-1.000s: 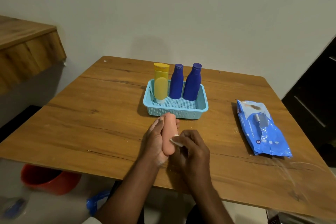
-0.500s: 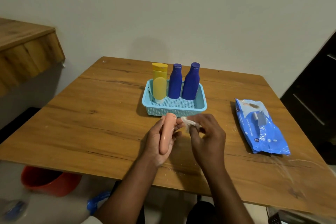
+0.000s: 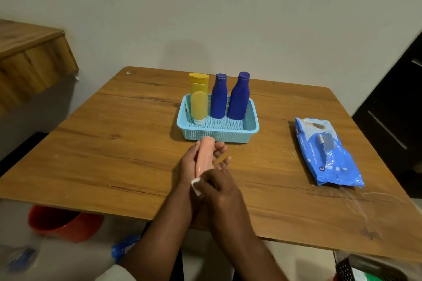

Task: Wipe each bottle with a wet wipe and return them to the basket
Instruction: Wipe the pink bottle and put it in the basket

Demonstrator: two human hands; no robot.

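Observation:
My left hand [image 3: 190, 162] holds a peach-coloured bottle [image 3: 203, 155] above the table, just in front of the light blue basket [image 3: 219, 136]. Over the bottle's near end, my right hand [image 3: 219, 189] grips a small white wet wipe [image 3: 196, 184] and presses it against the bottle. Inside the basket stand a yellow tube [image 3: 199, 98] and two dark blue bottles [image 3: 219, 96] [image 3: 239, 96], all upright. The bottle's lower end is hidden by my right hand.
A blue pack of wet wipes [image 3: 326, 153] lies on the wooden table [image 3: 114, 143] to the right. A red bucket [image 3: 61, 223] sits on the floor under the table's left front edge. A wooden ledge [image 3: 29, 61] juts out at the left.
My right hand moved with the wipe from the bottle's top end, near the basket, back down to its near end. My left hand kept holding the bottle.

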